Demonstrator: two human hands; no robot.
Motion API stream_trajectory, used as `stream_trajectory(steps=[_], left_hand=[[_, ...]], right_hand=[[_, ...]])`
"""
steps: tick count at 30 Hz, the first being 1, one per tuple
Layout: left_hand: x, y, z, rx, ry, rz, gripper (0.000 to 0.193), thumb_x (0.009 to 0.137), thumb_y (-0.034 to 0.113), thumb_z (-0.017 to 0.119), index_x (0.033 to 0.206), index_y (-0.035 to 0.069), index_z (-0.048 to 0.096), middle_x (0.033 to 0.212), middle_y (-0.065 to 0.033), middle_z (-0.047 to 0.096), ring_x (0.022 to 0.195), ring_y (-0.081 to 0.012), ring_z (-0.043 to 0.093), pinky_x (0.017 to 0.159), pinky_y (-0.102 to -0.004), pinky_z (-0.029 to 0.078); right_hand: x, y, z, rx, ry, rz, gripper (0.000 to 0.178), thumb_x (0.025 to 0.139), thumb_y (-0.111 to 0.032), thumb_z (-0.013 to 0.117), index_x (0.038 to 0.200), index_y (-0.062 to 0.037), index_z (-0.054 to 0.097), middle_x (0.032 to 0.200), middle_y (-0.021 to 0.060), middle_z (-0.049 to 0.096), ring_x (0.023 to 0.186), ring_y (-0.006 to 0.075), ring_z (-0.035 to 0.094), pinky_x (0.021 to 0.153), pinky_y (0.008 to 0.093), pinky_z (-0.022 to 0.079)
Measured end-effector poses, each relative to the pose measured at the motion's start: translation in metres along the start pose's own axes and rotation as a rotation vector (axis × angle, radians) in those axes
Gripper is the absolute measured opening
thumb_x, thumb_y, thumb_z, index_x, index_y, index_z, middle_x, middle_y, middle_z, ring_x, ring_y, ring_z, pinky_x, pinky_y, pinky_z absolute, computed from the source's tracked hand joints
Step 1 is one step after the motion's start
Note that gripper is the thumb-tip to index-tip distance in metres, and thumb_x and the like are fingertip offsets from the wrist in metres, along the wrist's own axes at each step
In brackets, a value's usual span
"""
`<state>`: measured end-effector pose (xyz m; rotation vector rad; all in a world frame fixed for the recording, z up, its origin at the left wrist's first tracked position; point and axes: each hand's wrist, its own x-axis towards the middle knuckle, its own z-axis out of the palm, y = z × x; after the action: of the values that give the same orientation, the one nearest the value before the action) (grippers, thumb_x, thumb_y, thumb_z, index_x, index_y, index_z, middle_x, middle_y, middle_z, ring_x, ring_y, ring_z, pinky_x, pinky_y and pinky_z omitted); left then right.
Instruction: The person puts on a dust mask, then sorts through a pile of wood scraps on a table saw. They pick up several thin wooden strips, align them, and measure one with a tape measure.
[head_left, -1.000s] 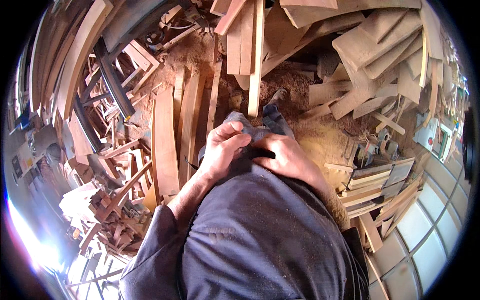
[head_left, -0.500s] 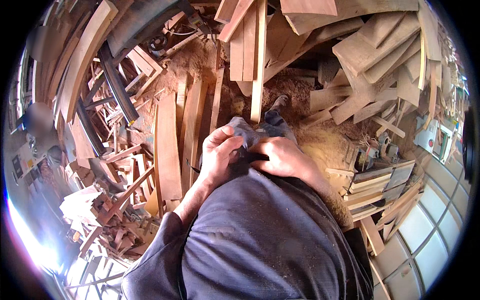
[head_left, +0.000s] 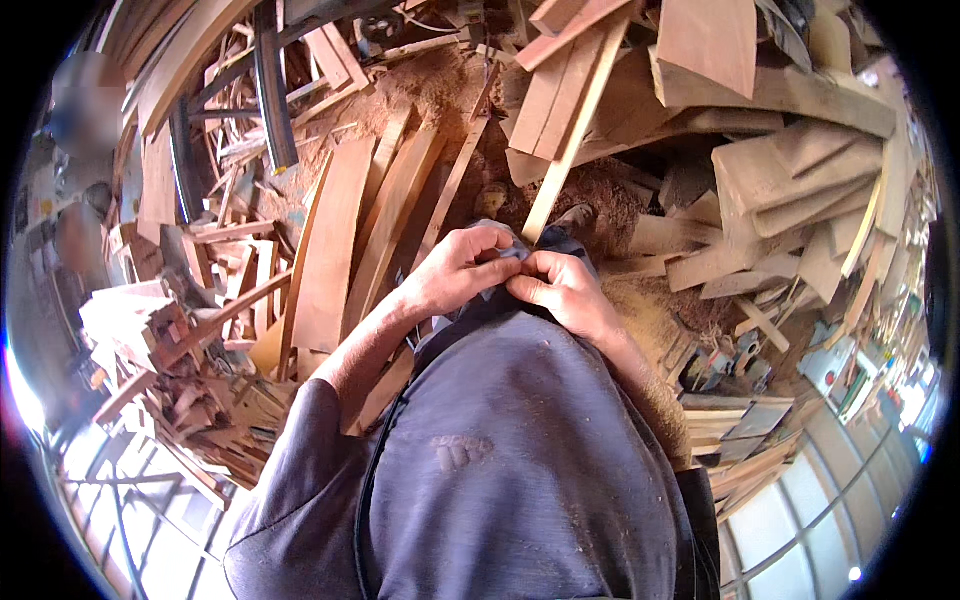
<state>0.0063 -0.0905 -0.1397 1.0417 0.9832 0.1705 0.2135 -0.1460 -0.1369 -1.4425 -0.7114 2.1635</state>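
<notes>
Meeting above the lower front of one shirt, two bare hands, the left hand and the right hand, are seen with fingers bent and thumbs drawn toward the fingertips; whether either grips anything cannot be told, as the fingers cover the space between them. Beyond the right hand runs one narrow pale wooden strip, its near end just past the fingertips in this view, with one pair of adjoining boards along its left side. One dark shoe is discernible past the right hand. Left of the left hand lie one broad plank and, nearer the hand, one slender batten; farther out are two dark metal bars. Right of the right hand and farther off, rough stacked boards overlap too much to count. The shirt, on the near side of both hands, is dark grey-purple, creased, dusted with pale specks, and bears one faded printed mark; one thin black cord runs along it on the left hand's side.
</notes>
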Motion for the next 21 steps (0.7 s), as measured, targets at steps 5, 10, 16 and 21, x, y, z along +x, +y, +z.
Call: stream_trajectory(steps=[5,10,16,21], left_hand=[[-0.028,-0.033,-0.030,0.155,0.082,-0.036,0.048,0.103,0.040,0.059,0.126,-0.002,0.060,0.113,-0.0173,0.069,0.106,-0.0281,0.066,0.094,-0.0395,0.050],[-0.063,-0.056,-0.062,0.276,-0.266,-0.380,0.053,0.103,0.048,0.058,0.125,0.000,0.064,0.092,-0.0055,0.066,0.081,-0.0148,0.062,0.071,-0.0312,0.052],[-0.073,-0.052,-0.064,-0.047,-0.253,-0.615,0.043,0.100,0.048,0.065,0.090,0.007,0.071,0.062,0.0080,0.045,0.052,-0.0057,0.043,0.047,-0.0241,0.033],[-0.075,-0.060,-0.072,-0.171,-0.230,-0.496,0.039,0.098,0.036,0.073,0.071,0.009,0.064,0.057,0.0103,0.040,0.049,-0.0041,0.038,0.044,-0.0246,0.026]], right_hand=[[0.008,0.016,-0.005,0.204,0.045,-0.002,0.009,0.096,-0.015,0.071,0.093,-0.0062,0.070,0.084,-0.0062,0.066,0.076,0.0037,0.055,0.071,0.0201,0.043],[0.010,0.019,-0.005,0.246,0.119,0.006,0.010,0.094,-0.018,0.072,0.089,-0.0088,0.070,0.080,-0.0072,0.066,0.071,0.0044,0.053,0.070,0.0201,0.039],[0.012,0.023,-0.010,0.286,0.162,0.008,0.010,0.094,-0.017,0.071,0.087,-0.0101,0.070,0.079,-0.0053,0.066,0.071,0.0052,0.054,0.070,0.0201,0.040],[0.013,0.030,-0.015,0.392,0.192,0.038,0.006,0.092,-0.014,0.070,0.088,-0.0092,0.069,0.078,-0.0032,0.067,0.069,0.0075,0.059,0.069,0.0214,0.044]])
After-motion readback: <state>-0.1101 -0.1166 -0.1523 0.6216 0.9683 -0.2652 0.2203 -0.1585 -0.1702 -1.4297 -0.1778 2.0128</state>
